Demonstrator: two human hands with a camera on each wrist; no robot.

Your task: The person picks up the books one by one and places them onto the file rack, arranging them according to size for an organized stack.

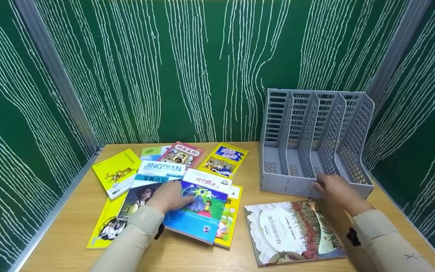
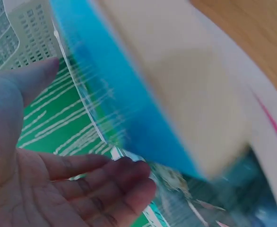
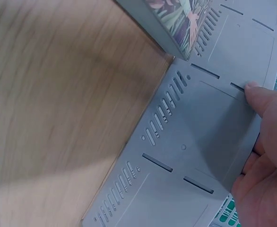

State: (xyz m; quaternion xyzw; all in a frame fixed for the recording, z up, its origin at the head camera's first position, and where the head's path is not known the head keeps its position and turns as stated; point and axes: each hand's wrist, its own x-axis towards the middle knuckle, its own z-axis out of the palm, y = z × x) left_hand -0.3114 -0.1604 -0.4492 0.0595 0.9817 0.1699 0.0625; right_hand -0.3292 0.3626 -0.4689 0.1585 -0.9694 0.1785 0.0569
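My left hand (image 1: 169, 197) is over the pile of books, beside a blue-covered book (image 1: 202, 217) with a cartoon scene. In the left wrist view its fingers (image 2: 105, 189) are loosely bent and the thumb stands apart; the book's blue edge is beside the fingertips. Under that hand lies a JINGDIAN book (image 1: 161, 169) with a dark photo cover. My right hand (image 1: 336, 190) grips the front wall of a grey magazine rack (image 1: 285, 185), its thumb on the outer face and its fingers over the top edge. Below that hand lies a picture book (image 1: 285, 232) with a white and red cover.
Yellow books (image 1: 117, 172) lie left of and under the pile. Behind it are a red-bordered book (image 1: 185, 153) and a yellow and blue book (image 1: 225, 158). The rack's slots face forward. Green walls (image 1: 221, 75) with white lines enclose the wooden table (image 1: 66, 234).
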